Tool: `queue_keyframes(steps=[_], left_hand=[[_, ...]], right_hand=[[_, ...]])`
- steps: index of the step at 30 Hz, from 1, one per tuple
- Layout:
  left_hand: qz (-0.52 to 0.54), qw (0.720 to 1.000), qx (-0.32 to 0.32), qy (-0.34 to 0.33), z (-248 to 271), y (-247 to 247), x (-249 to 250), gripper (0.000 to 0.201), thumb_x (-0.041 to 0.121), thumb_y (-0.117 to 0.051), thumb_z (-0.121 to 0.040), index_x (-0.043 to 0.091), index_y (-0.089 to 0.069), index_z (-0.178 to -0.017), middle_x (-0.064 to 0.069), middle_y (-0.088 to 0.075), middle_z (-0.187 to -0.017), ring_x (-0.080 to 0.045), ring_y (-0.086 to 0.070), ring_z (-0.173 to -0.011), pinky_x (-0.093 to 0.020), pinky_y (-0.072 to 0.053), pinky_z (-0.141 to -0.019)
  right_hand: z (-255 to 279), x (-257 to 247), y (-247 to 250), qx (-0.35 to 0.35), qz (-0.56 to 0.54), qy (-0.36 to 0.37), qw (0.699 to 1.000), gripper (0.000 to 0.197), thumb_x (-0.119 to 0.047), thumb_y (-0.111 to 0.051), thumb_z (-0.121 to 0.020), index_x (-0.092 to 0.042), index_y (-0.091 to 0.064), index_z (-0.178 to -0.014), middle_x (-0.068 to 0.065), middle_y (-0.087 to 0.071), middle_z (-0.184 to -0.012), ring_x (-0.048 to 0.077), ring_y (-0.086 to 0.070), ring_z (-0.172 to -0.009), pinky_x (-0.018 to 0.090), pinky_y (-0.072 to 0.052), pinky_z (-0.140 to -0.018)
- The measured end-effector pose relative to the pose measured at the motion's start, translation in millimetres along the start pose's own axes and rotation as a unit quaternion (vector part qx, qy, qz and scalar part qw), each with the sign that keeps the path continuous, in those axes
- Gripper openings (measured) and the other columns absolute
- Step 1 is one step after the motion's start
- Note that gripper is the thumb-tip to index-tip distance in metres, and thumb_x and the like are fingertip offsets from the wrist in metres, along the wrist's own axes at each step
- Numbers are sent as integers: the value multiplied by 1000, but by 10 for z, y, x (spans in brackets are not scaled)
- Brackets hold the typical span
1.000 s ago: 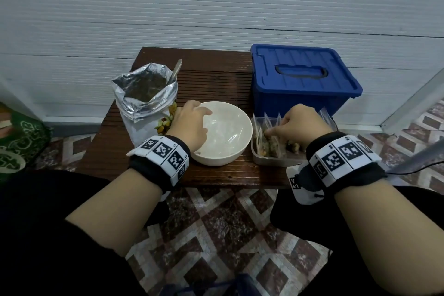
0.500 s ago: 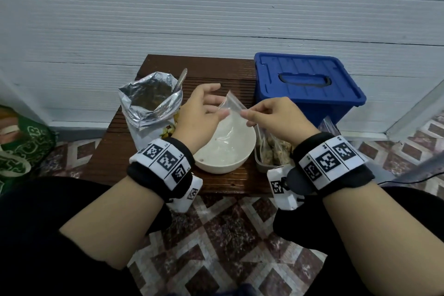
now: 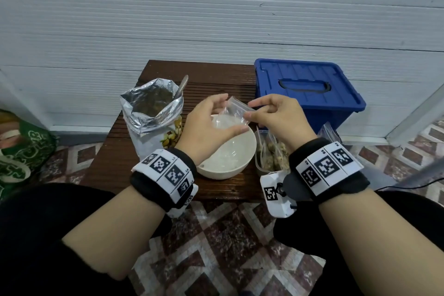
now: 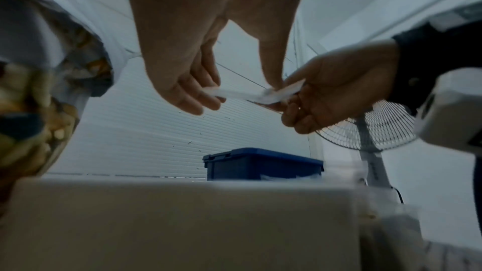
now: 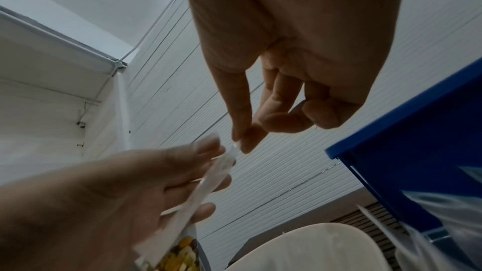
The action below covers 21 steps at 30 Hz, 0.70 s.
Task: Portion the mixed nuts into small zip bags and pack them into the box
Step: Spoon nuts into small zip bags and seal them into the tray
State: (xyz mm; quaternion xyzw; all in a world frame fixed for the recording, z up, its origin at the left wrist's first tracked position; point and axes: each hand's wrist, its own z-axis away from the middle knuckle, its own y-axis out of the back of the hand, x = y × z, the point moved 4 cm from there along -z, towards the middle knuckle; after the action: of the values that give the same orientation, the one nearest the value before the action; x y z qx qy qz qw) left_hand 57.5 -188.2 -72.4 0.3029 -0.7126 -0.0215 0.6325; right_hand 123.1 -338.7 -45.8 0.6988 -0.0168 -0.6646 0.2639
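A small clear empty zip bag [image 3: 236, 109] hangs above the white bowl [image 3: 225, 168]. My right hand [image 3: 249, 110] pinches its top edge between thumb and forefinger, as the right wrist view shows [image 5: 242, 139]. My left hand [image 3: 231, 114] holds the bag's other side, fingers behind it and thumb below. In the left wrist view the bag [image 4: 250, 95] stretches between both hands. The opened foil nut bag [image 3: 153, 108] with a spoon [image 3: 181, 85] in it stands left of the bowl. The blue box [image 3: 307, 89] is at the back right with its lid on.
A clear container [image 3: 262, 166] with filled nut bags stands right of the bowl, partly behind my right wrist. All of it sits on a small dark wooden table [image 3: 115, 163] against a white wall. A green bag [image 3: 21, 151] lies on the tiled floor at the left.
My right hand rose from the clear container with an empty zip bag. My left hand left the bowl rim and took the bag's other side above the bowl.
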Motion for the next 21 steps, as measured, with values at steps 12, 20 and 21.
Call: queue_keyframes(steps=[12, 20, 21], left_hand=[[-97, 992, -52, -69, -9, 65, -10, 61, 26, -82, -72, 36, -54, -125, 23, -53, -121, 9, -43, -113, -34, -34, -110], [-124, 988, -72, -64, 24, 18, -9, 71, 51, -83, -61, 38, -54, -125, 26, -51, -117, 3, -44, -118, -43, -32, -110], [-122, 988, -64, -67, 22, 21, -9, 67, 49, -83, -63, 36, -55, -123, 25, -52, -116, 4, -45, -115, -41, -35, -109]], right_hand=[[21, 1, -83, -48, -8, -19, 999, 11, -18, -65, -88, -10, -71, -93, -2, -71, -73, -2, -60, -61, 13, -49, -62], [20, 19, -87, -47, 9, -31, 998, 6, -16, -67, -86, -14, -73, -89, -3, -71, -73, 3, -57, -63, 10, -42, -54], [19, 19, -88, -49, 10, -30, 998, 7, -15, -66, -87, -14, -72, -90, -2, -72, -74, 1, -57, -63, 7, -41, -51]])
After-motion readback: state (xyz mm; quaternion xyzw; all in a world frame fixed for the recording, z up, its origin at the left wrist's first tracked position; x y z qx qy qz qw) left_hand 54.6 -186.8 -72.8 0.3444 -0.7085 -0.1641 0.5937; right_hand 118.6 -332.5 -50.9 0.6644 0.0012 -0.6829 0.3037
